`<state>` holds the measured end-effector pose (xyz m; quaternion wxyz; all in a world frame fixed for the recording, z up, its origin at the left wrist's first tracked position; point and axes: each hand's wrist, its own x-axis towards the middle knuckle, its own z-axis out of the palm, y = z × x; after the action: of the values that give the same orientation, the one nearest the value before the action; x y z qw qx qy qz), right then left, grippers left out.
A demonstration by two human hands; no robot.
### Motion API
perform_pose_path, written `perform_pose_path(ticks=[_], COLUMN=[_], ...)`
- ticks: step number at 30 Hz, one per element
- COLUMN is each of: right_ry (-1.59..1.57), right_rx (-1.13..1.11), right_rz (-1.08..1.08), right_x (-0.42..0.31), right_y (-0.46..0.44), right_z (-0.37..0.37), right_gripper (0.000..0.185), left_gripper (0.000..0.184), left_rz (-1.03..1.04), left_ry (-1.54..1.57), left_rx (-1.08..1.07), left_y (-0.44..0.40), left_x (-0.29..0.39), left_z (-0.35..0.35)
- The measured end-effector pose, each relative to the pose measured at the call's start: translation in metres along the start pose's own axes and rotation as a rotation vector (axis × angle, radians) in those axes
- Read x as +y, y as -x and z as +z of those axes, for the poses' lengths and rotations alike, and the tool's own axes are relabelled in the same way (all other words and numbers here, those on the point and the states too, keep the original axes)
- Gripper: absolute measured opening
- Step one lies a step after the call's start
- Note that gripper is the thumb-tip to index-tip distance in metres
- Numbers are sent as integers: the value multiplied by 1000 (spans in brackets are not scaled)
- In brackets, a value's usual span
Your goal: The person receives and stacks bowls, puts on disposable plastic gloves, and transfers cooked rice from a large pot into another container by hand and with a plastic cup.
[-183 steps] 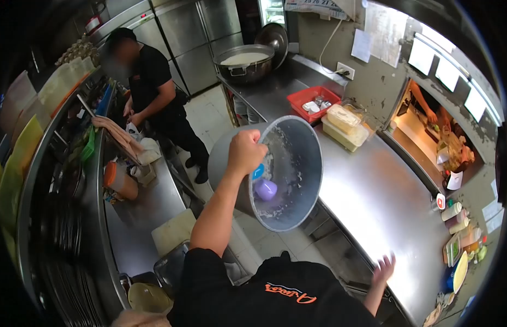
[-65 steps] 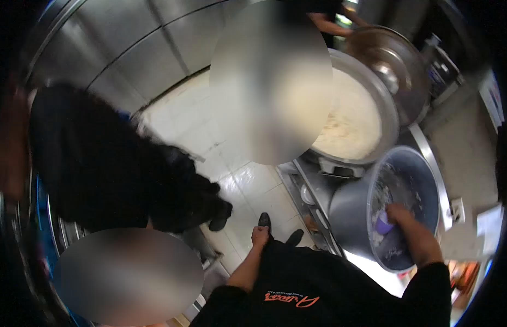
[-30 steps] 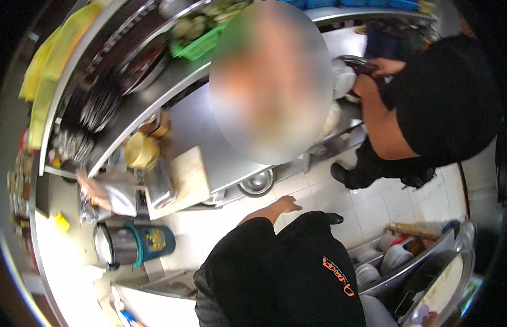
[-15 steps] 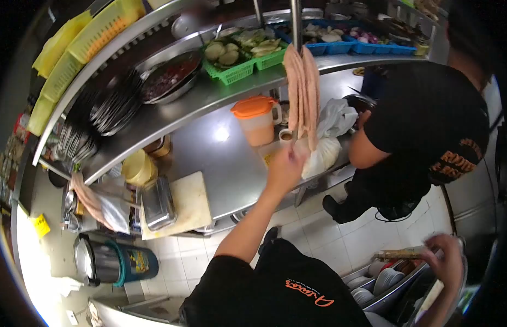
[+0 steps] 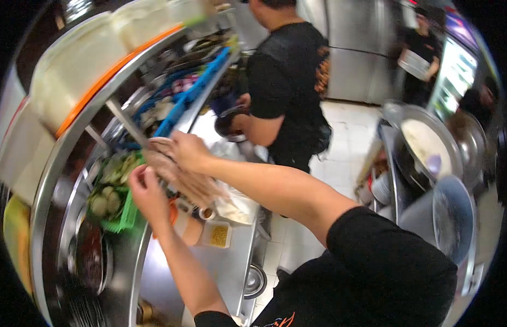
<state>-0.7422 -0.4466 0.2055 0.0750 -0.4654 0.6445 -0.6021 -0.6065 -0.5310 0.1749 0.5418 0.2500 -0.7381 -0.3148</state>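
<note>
A pinkish-brown cloth [image 5: 196, 185] hangs in folds from the metal rail at the shelf edge. My right hand [image 5: 190, 153] reaches across from the right, its fingers closed on the upper part of the cloth. Just left of the cloth is my left hand [image 5: 150, 196], fingers loosely bent and apart, with nothing visible in it. Behind it, a green basket [image 5: 125, 212] of vegetables stands on the shelf. Under the cloth are an orange-lidded pitcher, partly hidden, a small brown cup [image 5: 207, 213] and a container of yellow bits [image 5: 219, 235].
A co-worker [image 5: 286, 82] stands at the same counter, hands at a dark bowl. Another person [image 5: 420, 54] carries a pale tray at the back. To the right are a large pot of white food [image 5: 428, 141] with a purple scoop [image 5: 434, 163] and a grey bucket [image 5: 452, 215]. A metal bowl [image 5: 254, 281] sits low.
The view has swung, bringing the pot and bucket in at the right. My right hand has come over from the lower right onto the cloth. My left hand is now beside it.
</note>
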Motion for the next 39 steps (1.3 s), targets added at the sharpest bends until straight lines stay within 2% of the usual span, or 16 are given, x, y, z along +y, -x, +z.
perform_pose_path(ticks=[5,10,13,15,19,21,22,23,24,26,29,31,33,36,38,39], right_ry=[-30,-582,-640,-615,-1029,-697,-338,-640,-139,55,-199,-283,-229,-275,-189,-140], right_rx=[554,429,455,486,265,233,179,133,212,145,360,557,481,339,538,603], right_rz=[-451,-467,-561,-533,-149,151,132,294,327,373,703,968,1034,1003,994,957], right_x=[2,-53,-72,-78,-73,-22,-6,8,47,77,137,158,168,190,168,166], right_y=[-33,2,65,97,165,206,221,239,263,308,386,423,438,448,429,425], right_z=[10,-63,-110,-137,-150,-140,-131,-121,-116,-127,-129,-135,-150,-174,-200,-208], right_gripper=[20,25,14,33,43,38,34,31,30,33,40,43,45,41,38,35], left_gripper=[36,40,42,34,18,30,40,59,54,43,41,36,27,19,20,21], left_rz=[40,137,-26,84,135,211,-96,-443,-572,-999,-1108,-935,-240,-207,-371,-623], left_ry=[33,-170,-181,-112,248,742,863,958,1011,1014,1088,877,375,422,581,694], left_rx=[-96,-103,-171,-60,-196,-751,-917,-1011,-1040,-1246,-1346,-1488,-1587,-1660,-1576,-1494], left_y=[3,3,10,14,67,124,176,228,250,285,339,359,346,372,386,397], left_x=[-17,-27,-3,-6,3,22,-45,-111,-29,-18,-20,-38,6,-8,11,13], left_z=[-14,-4,-6,-1,16,46,81,117,118,147,165,183,191,225,248,260])
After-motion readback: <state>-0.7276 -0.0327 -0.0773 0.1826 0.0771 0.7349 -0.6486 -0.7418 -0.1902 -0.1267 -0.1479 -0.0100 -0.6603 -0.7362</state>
